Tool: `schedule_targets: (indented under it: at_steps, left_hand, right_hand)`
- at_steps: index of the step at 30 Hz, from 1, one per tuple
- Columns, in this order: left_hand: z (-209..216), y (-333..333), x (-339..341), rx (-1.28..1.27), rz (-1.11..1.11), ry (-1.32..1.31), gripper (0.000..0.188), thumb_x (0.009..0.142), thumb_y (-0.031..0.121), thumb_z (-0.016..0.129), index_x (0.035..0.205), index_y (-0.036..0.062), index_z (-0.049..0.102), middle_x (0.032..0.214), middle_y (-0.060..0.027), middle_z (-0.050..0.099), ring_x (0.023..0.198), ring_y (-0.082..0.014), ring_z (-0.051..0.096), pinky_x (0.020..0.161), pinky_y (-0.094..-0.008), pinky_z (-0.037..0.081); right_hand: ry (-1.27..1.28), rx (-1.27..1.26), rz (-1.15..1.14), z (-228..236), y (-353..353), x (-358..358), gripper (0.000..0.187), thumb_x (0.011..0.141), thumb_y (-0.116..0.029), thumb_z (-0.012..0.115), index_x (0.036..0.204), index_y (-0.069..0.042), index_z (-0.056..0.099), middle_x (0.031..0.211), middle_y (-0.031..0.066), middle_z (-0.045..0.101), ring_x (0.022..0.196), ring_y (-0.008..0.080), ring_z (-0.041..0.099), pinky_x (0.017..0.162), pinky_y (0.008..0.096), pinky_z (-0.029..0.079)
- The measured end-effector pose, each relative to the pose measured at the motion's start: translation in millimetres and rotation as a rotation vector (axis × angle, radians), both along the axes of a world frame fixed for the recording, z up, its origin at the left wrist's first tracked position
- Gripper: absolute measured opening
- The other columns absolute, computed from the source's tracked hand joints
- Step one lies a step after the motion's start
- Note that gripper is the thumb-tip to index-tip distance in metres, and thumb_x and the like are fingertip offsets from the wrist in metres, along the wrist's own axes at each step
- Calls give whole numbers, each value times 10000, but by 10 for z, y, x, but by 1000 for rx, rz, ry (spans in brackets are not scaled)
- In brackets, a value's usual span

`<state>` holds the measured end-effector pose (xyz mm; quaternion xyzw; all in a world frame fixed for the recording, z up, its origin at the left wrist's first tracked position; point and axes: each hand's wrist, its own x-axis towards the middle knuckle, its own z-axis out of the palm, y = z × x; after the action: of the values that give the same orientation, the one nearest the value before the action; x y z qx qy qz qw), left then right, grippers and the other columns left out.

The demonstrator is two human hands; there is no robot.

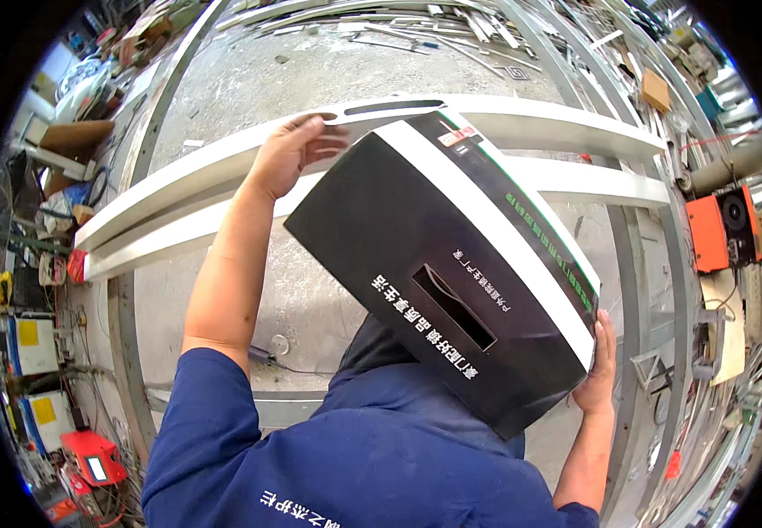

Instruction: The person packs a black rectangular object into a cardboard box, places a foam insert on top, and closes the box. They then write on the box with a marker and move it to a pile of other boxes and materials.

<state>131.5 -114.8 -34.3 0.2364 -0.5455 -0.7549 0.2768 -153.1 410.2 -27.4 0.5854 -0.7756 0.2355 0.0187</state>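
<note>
A large black cardboard box (381, 255) with a white stripe, green lettering and a slot-shaped hand hole is tilted in front of my body, over my lap. My right hand (601, 370) holds its right end, fingers laid along the edge and the rest of the hand partly hidden behind it. At the upper left corner of the box is my left hand (293, 154), its fingers stretched out and a little blurred. Whether those fingertips touch the corner I cannot tell. Behind the box lie two long white metal beams (178, 198), the farther one with an elongated slot.
The beams rest across a grey steel frame (127, 343) above the concrete floor. An orange machine (720, 231) stands at right, a red device with a screen (95, 459) at lower left. Metal offcuts (478, 31) litter the far floor. A cable (297, 368) runs below the beams.
</note>
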Motion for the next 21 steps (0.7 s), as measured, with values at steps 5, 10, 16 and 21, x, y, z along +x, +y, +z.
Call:
schedule_targets:
  at_steps: [5,10,16,21]
  left_hand:
    - [30,337,-488,304,-304,17,534,1058,385,425,1460,33,430,1438,-146,514,1325,-249,488,1087,-398,425]
    - [-167,605,-450,438,-351,16,565,1047,413,426,1466,33,417,1442,-150,507,1329,-253,484,1091,-400,419]
    - [-111,619,-518,389,-286,57,603,1034,445,426,1474,34,401,1448,-155,498,1333,-257,478,1097,-402,412]
    - [-38,881,-398,330,-183,111,635,1023,472,427,1481,34,388,1453,-160,490,1337,-261,473,1101,-404,406]
  right_hand:
    - [-355,-325,-189,-334,-268,191,817,811,-134,764,1505,-114,332,1522,167,379,1390,367,388,1128,441,361]
    - [-449,-644,-366,-479,-642,563,768,811,-149,763,1464,-114,361,1476,162,405,1340,361,409,1089,438,374]
    - [-503,-654,-332,-310,-794,266,710,810,-166,763,1415,-114,394,1420,156,435,1279,354,435,1042,434,389]
    - [-451,-550,-346,329,-177,40,662,810,-181,762,1375,-114,422,1374,151,460,1229,348,456,1003,432,402]
